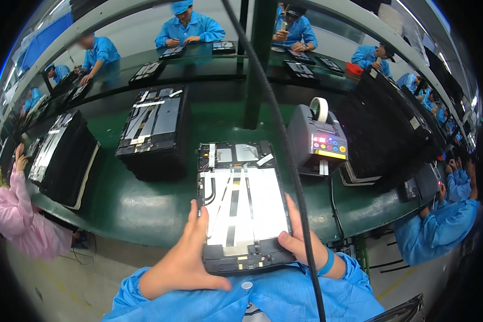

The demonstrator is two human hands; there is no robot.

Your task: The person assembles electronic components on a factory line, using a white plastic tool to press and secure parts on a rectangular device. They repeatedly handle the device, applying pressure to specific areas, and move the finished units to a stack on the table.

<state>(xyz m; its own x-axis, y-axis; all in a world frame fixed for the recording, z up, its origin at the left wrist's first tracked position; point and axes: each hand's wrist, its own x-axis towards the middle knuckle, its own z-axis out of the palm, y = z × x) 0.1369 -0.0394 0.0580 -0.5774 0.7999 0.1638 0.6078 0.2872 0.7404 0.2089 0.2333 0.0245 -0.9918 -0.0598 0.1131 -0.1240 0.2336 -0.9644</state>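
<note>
i hold the open tablet assembly [244,206] at the near edge of the green conveyor belt [145,206], directly in front of me. its back cover is off: a pale metal plate fills the middle, with dark circuit sections at the far end and the near end, and strips of white tape crossing the upper part.

my left hand [183,263] grips the assembly at its near left corner, fingers laid along the left edge and thumb stretched under the near edge. my right hand [300,241] grips the right edge near the lower corner, thumb resting on the face. the two hands are apart, one on each side, both clamped on the same unit. a blue wrist strap [328,262] circles my right wrist. a black cable [284,139] hangs across the view, passing over the right side of the assembly.

just beyond the unit to the right stands a grey tape dispenser [317,140] with a roll of white tape on top. to the left, well apart, a stack of black trays [154,131] carries another opened unit, and a second stack [63,156] lies further left. people in blue coats sit along the far side of the belt.
</note>
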